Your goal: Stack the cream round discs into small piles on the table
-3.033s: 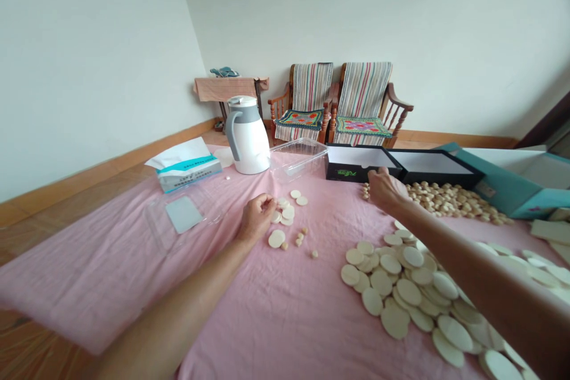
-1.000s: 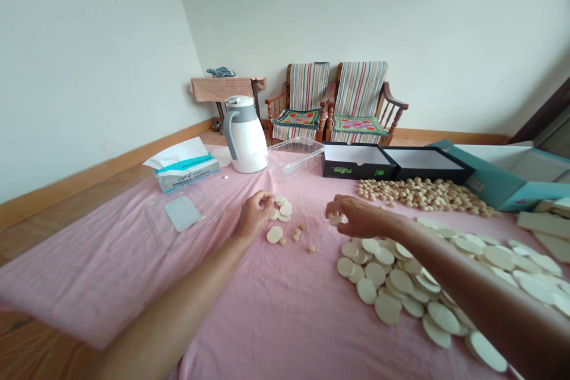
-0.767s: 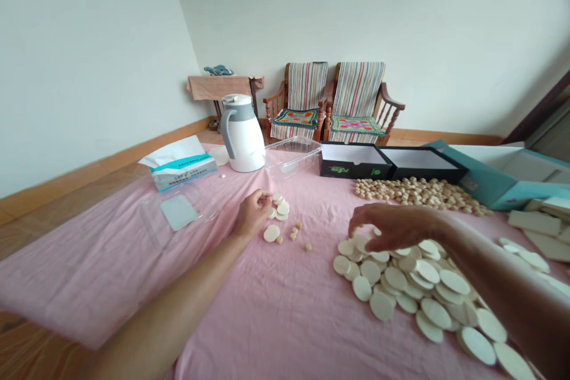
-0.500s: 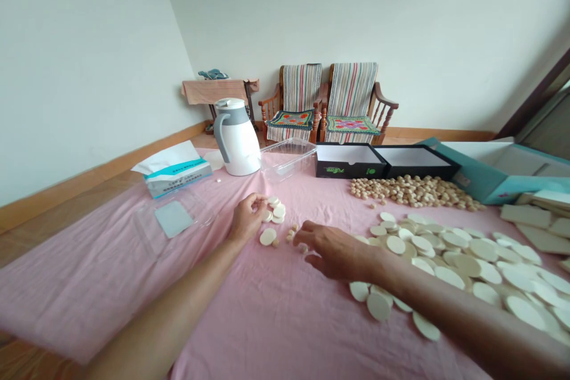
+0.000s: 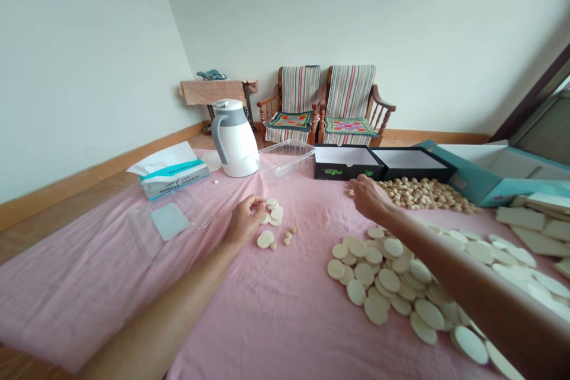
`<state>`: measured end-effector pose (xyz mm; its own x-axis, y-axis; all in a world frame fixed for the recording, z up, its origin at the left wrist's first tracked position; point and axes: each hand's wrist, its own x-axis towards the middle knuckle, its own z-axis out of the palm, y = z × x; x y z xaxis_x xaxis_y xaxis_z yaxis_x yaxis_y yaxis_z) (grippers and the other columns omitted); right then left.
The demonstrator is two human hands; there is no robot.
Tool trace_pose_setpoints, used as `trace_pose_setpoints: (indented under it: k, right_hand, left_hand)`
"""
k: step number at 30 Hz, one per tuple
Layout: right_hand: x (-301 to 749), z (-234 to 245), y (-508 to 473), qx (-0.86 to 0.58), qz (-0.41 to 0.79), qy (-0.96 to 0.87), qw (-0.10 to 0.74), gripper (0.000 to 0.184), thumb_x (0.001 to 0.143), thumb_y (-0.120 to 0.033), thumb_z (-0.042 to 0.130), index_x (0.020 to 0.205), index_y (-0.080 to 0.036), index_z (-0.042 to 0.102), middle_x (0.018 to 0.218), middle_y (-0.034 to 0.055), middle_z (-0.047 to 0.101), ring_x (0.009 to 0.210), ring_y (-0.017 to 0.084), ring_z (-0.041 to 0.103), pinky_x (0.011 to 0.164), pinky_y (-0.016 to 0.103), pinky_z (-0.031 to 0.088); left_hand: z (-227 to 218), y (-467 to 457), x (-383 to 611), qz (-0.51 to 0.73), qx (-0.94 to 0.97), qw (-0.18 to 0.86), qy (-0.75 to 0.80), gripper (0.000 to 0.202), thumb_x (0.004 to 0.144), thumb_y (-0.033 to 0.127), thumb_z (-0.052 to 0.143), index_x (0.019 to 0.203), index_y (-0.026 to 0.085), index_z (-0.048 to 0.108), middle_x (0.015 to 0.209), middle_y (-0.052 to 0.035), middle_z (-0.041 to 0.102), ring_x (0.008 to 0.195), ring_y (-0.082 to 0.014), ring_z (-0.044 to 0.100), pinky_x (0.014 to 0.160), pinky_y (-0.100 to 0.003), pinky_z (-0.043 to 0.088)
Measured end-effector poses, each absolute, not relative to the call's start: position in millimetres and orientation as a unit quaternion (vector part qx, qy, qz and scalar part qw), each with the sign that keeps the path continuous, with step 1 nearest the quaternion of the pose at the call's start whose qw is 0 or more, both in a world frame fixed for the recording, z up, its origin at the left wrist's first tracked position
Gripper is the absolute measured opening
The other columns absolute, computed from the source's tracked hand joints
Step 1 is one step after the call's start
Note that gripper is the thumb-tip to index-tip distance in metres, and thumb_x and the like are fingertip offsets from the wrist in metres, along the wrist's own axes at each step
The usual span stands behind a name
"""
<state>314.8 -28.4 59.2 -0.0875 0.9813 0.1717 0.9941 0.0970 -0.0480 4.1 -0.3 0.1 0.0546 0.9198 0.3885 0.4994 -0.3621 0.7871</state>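
Note:
My left hand rests on the cloth with thumb and fingers pinched together at the edge of a small group of pale round wooden discs; what sits between the fingertips is hidden. Just right of it lie a single disc and a few small wooden beads. My right hand is stretched forward over the left end of a heap of wooden beads, fingers bent downward and apart. One bead shows beside its fingertips, and the hand covers others.
Under my right forearm spreads a heap of larger discs. Black boxes and a blue box stand behind the beads, rectangular pieces at right. A white jug, tissue pack and clear plastic tray are farther left.
My right hand has moved forward and right, from the few loose beads to the bead heap by the black boxes. My left hand stays by the small disc group.

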Motion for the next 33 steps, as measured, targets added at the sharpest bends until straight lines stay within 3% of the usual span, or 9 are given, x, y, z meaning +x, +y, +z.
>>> trace_pose_setpoints:
  k: [3,8,11,15,20,23,26,29,33]
  right_hand:
    - [301,58,-32,-0.648,-0.044,-0.754,0.097,0.025,0.077,-0.005,0.044,0.093,-0.012,0.061,0.093,0.0141,0.056,0.089,0.024,0.053,0.069,0.030,0.039]
    - [237,54,-53,-0.455,0.084,-0.878,0.121,0.032,0.075,-0.005,0.049,0.105,-0.013,0.059,0.098,0.0098,0.059,0.093,0.018,0.054,0.080,0.027,0.040]
    - [207,46,-63,-0.394,0.090,-0.908,0.113,0.027,0.077,-0.006,0.050,0.101,-0.014,0.059,0.097,0.0102,0.059,0.094,0.018,0.053,0.079,0.026,0.040]
    - [201,38,-65,-0.417,0.047,-0.903,0.093,0.018,0.080,-0.006,0.044,0.087,-0.013,0.060,0.089,0.0099,0.058,0.084,0.017,0.054,0.071,0.025,0.039]
    - [246,45,-46,-0.554,0.012,-0.832,0.026,0.024,0.078,-0.005,0.047,0.093,-0.017,0.061,0.089,0.0069,0.058,0.082,0.015,0.055,0.066,0.022,0.037]
    - [278,56,-36,-0.619,-0.026,-0.785,0.011,0.024,0.076,-0.001,0.045,0.090,-0.012,0.061,0.088,0.0118,0.057,0.078,0.019,0.054,0.062,0.026,0.035]
    - [286,65,-37,-0.654,-0.078,-0.752,0.023,0.025,0.078,0.001,0.040,0.088,-0.010,0.060,0.093,0.0171,0.056,0.086,0.023,0.052,0.064,0.030,0.036]
    - [263,67,-50,-0.592,-0.061,-0.803,0.036,0.024,0.079,0.000,0.040,0.085,-0.012,0.060,0.088,0.0134,0.056,0.087,0.021,0.051,0.069,0.029,0.037]
    - [215,58,-72,-0.416,0.030,-0.906,0.079,0.027,0.078,-0.004,0.044,0.099,-0.014,0.058,0.092,0.0089,0.058,0.091,0.018,0.051,0.076,0.027,0.039]
  left_hand:
    - [-1,0,4,0.461,0.684,0.237,0.514,0.020,0.076,0.030,0.053,0.084,0.016,0.065,0.083,-0.0060,0.070,0.077,-0.0175,0.064,0.070,-0.026,0.048]
    - [-2,0,3,0.460,0.685,0.237,0.512,0.019,0.076,0.029,0.054,0.084,0.016,0.065,0.083,-0.0052,0.070,0.077,-0.0171,0.064,0.069,-0.025,0.047]
    - [-3,1,2,0.460,0.688,0.232,0.511,0.019,0.076,0.030,0.054,0.083,0.016,0.065,0.082,-0.0049,0.069,0.077,-0.0172,0.064,0.069,-0.025,0.047]
    - [-2,0,2,0.451,0.694,0.221,0.516,0.020,0.077,0.029,0.052,0.085,0.016,0.064,0.084,-0.0051,0.070,0.078,-0.0172,0.064,0.070,-0.025,0.048]
    - [-2,0,3,0.441,0.697,0.215,0.523,0.020,0.078,0.027,0.051,0.086,0.015,0.064,0.086,-0.0054,0.070,0.079,-0.0171,0.064,0.072,-0.025,0.048]
    - [-2,0,4,0.443,0.695,0.215,0.523,0.019,0.078,0.027,0.051,0.085,0.015,0.064,0.085,-0.0055,0.070,0.079,-0.0173,0.064,0.072,-0.026,0.048]
    - [-2,0,5,0.445,0.694,0.216,0.522,0.020,0.078,0.028,0.051,0.085,0.015,0.064,0.085,-0.0056,0.070,0.079,-0.0173,0.064,0.072,-0.026,0.048]
    - [-2,0,5,0.445,0.695,0.218,0.521,0.020,0.078,0.028,0.051,0.085,0.016,0.064,0.085,-0.0052,0.070,0.079,-0.0168,0.064,0.071,-0.025,0.048]
    - [-4,1,3,0.441,0.699,0.217,0.520,0.019,0.078,0.029,0.051,0.086,0.016,0.064,0.085,-0.0046,0.070,0.079,-0.0168,0.065,0.070,-0.024,0.048]
